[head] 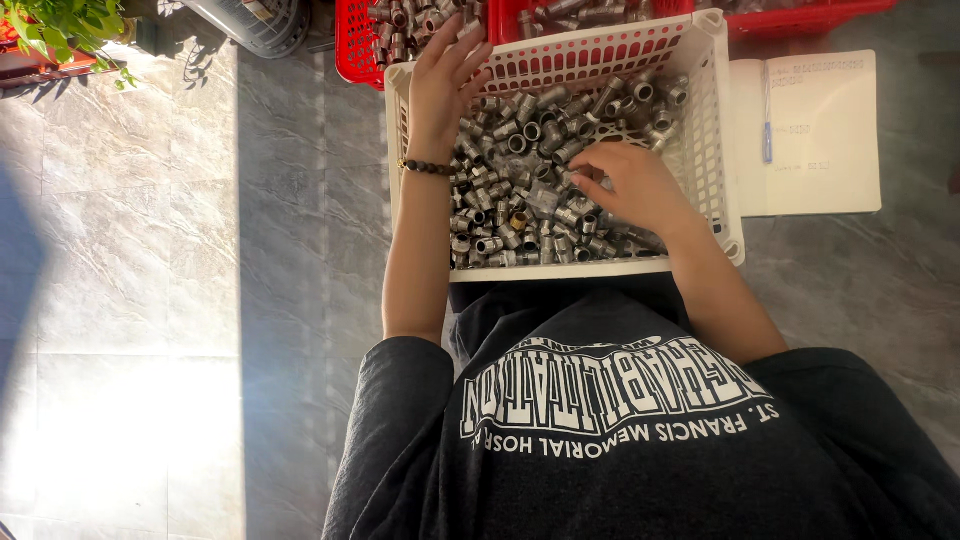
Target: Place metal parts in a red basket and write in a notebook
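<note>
The left hand [446, 82] is stretched forward on a straight forearm, fingers extended and slightly spread, palm down, while the right hand [630, 185] is held lower, fingers curled inward, with the elbow bent.

a dark charcoal t-shirt [640, 440] with white block lettering across the chest, short sleeves ending above bare forearms; a dark beaded bracelet [428, 167] circles the left wrist.
</note>
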